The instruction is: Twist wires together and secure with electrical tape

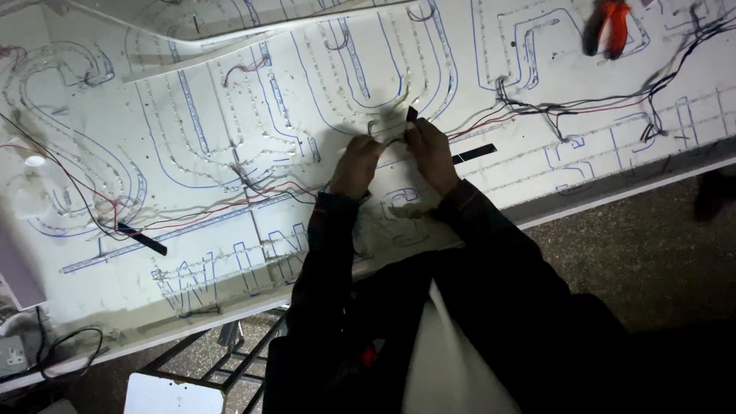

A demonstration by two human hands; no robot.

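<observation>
A large white sign board (192, 176) lies flat, with blue drawn letter outlines and rows of small light strips along them. My left hand (357, 165) and my right hand (431, 153) meet over the board's middle. Both pinch a thin wire, and a short piece of black tape (412, 114) sticks up from my right fingers. Red and black wires (537, 107) run from my hands toward the right across the board.
Orange-handled pliers (608, 27) lie at the top right. Black tape strips (475, 152) (143, 239) rest on the board. A metal frame stand (230, 356) sits below the board's near edge, and a socket with cable (15, 354) lies at the lower left.
</observation>
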